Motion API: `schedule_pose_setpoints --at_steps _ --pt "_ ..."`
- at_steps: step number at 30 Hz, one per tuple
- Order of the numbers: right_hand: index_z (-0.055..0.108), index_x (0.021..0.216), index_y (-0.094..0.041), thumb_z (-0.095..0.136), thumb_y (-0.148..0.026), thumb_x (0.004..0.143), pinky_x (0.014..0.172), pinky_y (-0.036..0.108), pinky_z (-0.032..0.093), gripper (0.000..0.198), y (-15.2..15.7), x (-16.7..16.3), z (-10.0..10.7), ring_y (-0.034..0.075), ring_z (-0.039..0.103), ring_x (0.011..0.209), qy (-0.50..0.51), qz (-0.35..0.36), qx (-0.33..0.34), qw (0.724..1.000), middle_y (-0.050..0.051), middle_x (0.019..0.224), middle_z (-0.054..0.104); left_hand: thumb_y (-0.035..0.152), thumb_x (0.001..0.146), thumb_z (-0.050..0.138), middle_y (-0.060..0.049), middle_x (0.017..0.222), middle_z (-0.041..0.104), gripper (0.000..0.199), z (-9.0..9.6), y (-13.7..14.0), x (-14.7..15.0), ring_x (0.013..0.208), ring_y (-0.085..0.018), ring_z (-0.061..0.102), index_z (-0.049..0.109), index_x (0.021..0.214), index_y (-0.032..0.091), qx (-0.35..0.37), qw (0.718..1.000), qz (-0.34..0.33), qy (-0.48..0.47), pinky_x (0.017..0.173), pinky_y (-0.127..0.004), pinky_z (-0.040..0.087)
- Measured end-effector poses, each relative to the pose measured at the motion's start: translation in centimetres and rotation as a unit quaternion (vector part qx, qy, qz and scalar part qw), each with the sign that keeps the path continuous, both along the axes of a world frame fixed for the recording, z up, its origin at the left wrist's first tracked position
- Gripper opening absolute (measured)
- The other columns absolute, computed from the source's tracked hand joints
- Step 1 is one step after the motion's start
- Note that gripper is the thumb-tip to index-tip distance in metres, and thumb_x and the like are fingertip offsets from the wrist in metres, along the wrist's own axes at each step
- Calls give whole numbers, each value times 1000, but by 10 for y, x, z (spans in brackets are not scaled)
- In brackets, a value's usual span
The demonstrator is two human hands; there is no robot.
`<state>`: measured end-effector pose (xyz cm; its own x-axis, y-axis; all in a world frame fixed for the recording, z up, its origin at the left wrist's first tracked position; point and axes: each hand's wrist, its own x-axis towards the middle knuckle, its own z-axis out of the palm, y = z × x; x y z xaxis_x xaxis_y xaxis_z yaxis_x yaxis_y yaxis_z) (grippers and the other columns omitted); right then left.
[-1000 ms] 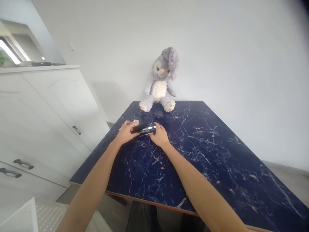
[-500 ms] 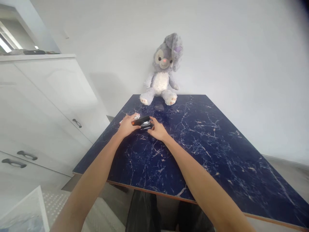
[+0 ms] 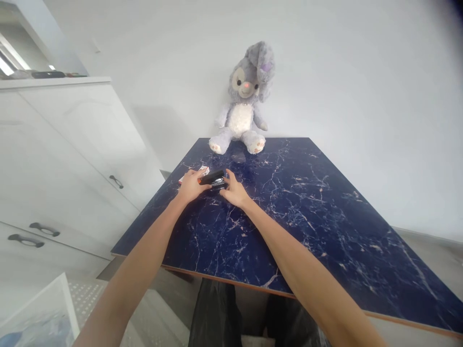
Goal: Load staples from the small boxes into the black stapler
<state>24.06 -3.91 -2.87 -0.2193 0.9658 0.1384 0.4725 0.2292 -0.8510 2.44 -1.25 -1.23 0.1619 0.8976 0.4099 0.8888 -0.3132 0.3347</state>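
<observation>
**Both hands on a black stapler, far-left part of a marble-look table**

Head view: A plain white wall (image 3: 343,86) filled the background, w/ a white cabinet (image 3: 72,159) running along the left side, dark handles on its doors and drawers. A dark blue table (image 3: 307,217) w/ white veining took up the centre and right; its near edge showed an orange-brown trim. At the far edge, against the wall, a grey plush rabbit (image 3: 244,103) sat upright, feet toward the camera.

The black stapler (image 3: 213,179) lay on the table's far-left part, well short of the rabbit, orange tip at its left end. The left hand (image 3: 191,187) was at that left end, fingers curled round it, thumb by the orange tip. The right hand (image 3: 234,190) was at the right end, fingers bent and touching the stapler; cannot tell how firmly it gripped, too small to see. Both forearms stretched out from the near edge.

Just left of the stapler, partly behind the left hand, lay a small red-and-white box (image 3: 201,171). Near-left corner, on the floor: a white-framed bin (image 3: 43,313).
</observation>
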Motion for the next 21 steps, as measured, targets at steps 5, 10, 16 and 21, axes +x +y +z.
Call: schedule_pose_setpoints --at_steps 5,10,16,21 --pt "9 160 -20 62 -25 77 99 39 51 98 -2 -7 0 25 69 107 -8 -20 27 999 12 144 57 46 71 83 -11 107 63 74 -5 -2 7 106 -32 58 60 139 26 11 1000 3 -12 100 -46 46" --pt "13 159 -13 55 -27 80 107 46 45 91 -1 -11 -7 31 58 125 -26 -111 93 989 18 149 48 44 82 73 -10 103 72 63 -10 -10 41 115 -33 54 58 139 22 43 998 -46 -15 105 -48 41" --pt "10 159 -14 52 -25 79 107 46 46 91 1 -2 -9 28 64 115 -37 -117 94 988 19 158 33 30 91 54 -7 115 74 31 4 0 5 110 -30 61 73 114 23 82 996 20 -16 103 -46 42" --pt "10 160 -18 57 -23 78 114 47 39 95 1 -6 -11 32 54 131 -67 -29 99 992 18 165 17 33 77 69 -6 111 76 35 10 10 -41 107 -31 65 75 111 26 2 998 43 41 98 -42 46"
